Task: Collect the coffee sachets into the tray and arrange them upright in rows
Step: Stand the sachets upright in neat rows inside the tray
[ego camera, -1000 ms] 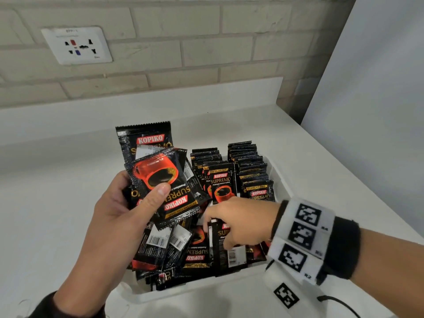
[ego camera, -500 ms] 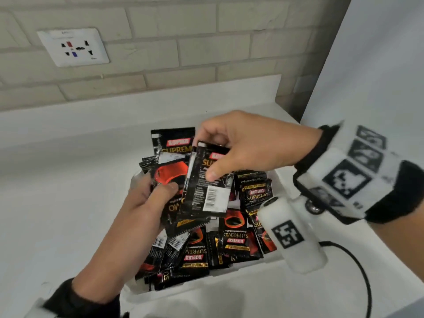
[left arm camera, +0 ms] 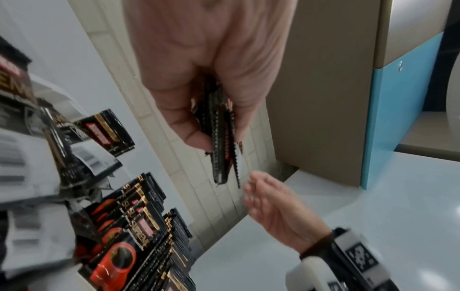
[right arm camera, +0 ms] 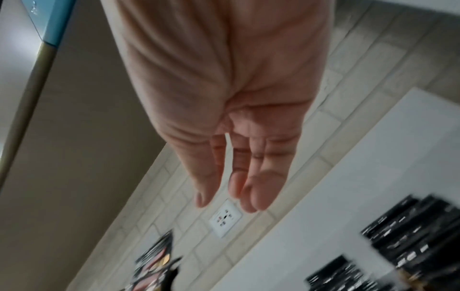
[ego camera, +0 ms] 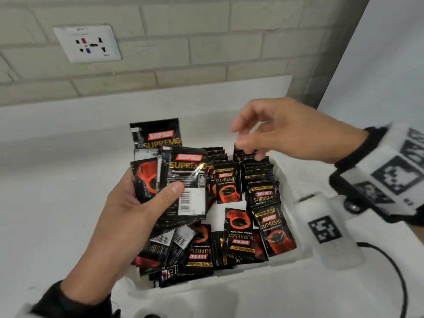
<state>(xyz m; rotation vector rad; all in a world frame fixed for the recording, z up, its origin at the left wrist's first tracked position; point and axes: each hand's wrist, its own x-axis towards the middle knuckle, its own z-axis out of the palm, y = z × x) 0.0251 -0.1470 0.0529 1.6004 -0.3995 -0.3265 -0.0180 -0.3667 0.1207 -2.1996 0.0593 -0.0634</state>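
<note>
Coffee sachets (ego camera: 229, 184): black foil, gold lettering, red cup print, white barcode panels. Tray (ego camera: 241, 283): white. Wrist band (ego camera: 394, 173): white with black square markers.

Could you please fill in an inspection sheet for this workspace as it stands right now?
Surface: white countertop, bare where visible.
Job's things: white tray holds upright rows of black Kopiko coffee sachets at the back and loose sachets lying in front.
Clutter: nothing seen.
Grippers: left hand grips a stack of sachets; right hand empty, fingers relaxed above the rows.
Cables: black cable by the right wrist.
Surroundings: beige brick wall, white wall socket.
</note>
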